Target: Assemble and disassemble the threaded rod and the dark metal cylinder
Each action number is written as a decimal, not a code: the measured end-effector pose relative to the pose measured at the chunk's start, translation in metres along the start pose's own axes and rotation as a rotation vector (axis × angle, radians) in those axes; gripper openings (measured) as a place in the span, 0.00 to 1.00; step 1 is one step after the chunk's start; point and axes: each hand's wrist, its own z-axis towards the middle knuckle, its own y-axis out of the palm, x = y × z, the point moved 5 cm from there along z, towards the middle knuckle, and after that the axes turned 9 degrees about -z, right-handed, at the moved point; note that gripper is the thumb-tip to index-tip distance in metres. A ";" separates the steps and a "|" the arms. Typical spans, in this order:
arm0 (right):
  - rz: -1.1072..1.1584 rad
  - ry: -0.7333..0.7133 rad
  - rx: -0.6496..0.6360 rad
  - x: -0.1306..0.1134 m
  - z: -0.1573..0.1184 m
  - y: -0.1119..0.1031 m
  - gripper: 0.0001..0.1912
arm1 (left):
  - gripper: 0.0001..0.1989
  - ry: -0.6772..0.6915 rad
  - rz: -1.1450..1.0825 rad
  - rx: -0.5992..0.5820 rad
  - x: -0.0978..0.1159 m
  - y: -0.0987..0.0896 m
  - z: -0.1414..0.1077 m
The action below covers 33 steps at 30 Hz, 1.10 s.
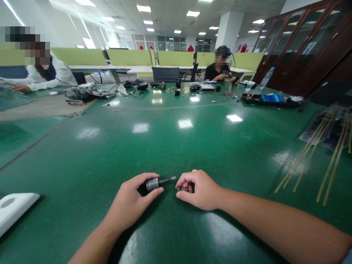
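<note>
left hand (132,200) pinching small motor (153,183), right hand (196,189) closed on small metal part (182,189)

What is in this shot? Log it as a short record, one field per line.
left hand: left hand pinches a small metal motor, shaft pointing right
right hand: right hand grips a small dark part, apart from the shaft tip
surface: green table, both hands resting on it
nearby: white object at left; thin brass rods at right
others: two people seated at the far side
</note>
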 end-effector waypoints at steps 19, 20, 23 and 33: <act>0.000 -0.035 0.001 0.001 -0.004 0.002 0.08 | 0.18 0.002 -0.050 0.001 0.003 -0.001 -0.007; 0.001 -0.037 -0.003 0.001 -0.004 0.002 0.08 | 0.18 0.005 -0.055 0.011 0.003 -0.002 -0.007; 0.007 -0.048 -0.015 0.001 -0.005 0.002 0.09 | 0.19 -0.007 -0.095 0.039 0.006 -0.004 -0.010; -0.012 -0.064 -0.002 -0.001 -0.010 0.000 0.09 | 0.20 -0.112 -0.399 0.240 0.008 -0.050 -0.034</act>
